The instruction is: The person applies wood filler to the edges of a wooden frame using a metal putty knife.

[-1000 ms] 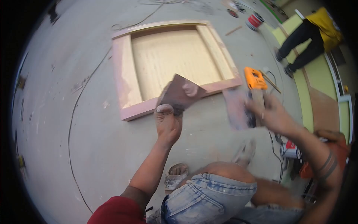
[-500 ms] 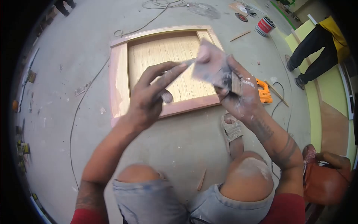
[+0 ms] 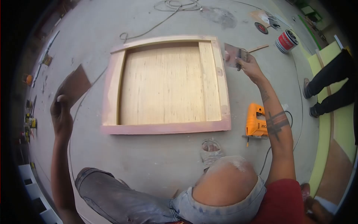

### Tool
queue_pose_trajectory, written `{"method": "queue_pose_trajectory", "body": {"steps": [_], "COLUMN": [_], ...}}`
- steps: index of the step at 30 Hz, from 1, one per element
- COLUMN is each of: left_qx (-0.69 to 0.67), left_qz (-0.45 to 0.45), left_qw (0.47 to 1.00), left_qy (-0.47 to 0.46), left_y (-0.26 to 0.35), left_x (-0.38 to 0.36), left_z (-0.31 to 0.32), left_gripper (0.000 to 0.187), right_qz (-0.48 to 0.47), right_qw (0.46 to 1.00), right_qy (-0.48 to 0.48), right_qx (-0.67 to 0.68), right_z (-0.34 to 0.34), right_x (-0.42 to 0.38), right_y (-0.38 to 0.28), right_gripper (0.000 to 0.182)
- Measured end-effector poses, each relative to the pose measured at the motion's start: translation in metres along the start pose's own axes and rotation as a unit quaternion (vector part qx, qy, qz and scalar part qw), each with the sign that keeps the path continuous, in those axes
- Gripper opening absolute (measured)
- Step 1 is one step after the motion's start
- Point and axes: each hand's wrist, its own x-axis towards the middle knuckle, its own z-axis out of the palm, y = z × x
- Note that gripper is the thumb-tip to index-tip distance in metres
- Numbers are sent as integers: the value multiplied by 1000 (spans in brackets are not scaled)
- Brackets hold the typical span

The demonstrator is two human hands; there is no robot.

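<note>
My left hand (image 3: 62, 121) is raised at the left, closed round a putty knife (image 3: 76, 86) whose broad brownish blade points up and right. At the upper right my right hand (image 3: 251, 69) grips a second putty knife (image 3: 232, 56), a flat plate with a dark handle and a lump of pink putty on it. Between the hands a wooden panel (image 3: 160, 84) with a raised frame lies on the floor. Pink putty covers its front rail (image 3: 167, 127) and patches of its sides. Neither knife touches the panel.
An orange jigsaw (image 3: 256, 121) with a cord sits right of the panel. Farther back are a red-labelled can (image 3: 286, 41), a wood strip (image 3: 258, 48), a round disc (image 3: 261, 28) and a coiled cable (image 3: 179, 5). Another person's legs (image 3: 330, 82) stand at the right by yellow-green boards (image 3: 325, 123).
My hands were close together over the panel, the left knife at the right knife's putty. Now they are wide apart, left hand to the left, right hand farther right. The view has shifted.
</note>
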Motion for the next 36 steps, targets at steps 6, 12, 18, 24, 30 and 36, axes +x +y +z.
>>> {"method": "queue_pose_trajectory", "body": {"steps": [6,12,18,24,30,36], "left_qx": [-245,-232,-240,-280,-261,-369], "left_qz": [-273,-309,-350,-398,-300,-323], "left_qw": [912,914,894,827,917,870], "left_qy": [182,124,145,281,-5,46], "left_y": [-45,-49,5,61,20,27], "left_x": [-52,-56,-48,-2,3,0], "left_z": [23,-4,-15,72,54,83], "left_gripper": [56,57,53,50,55,60], "right_qz": [-134,-315,-189,-241,-285,-196], "right_qw": [981,881,871,916,890,854], "right_qy": [-63,-101,-231,-136,-91,-184], "right_qx": [-127,-338,-391,-290,-343,-446], "right_z": [10,11,-25,-11,31,-8], "right_x": [49,34,-43,-58,-94,-170], "right_y": [30,48,31,19,73,49], "right_gripper": [38,59,68,68,75,74]}}
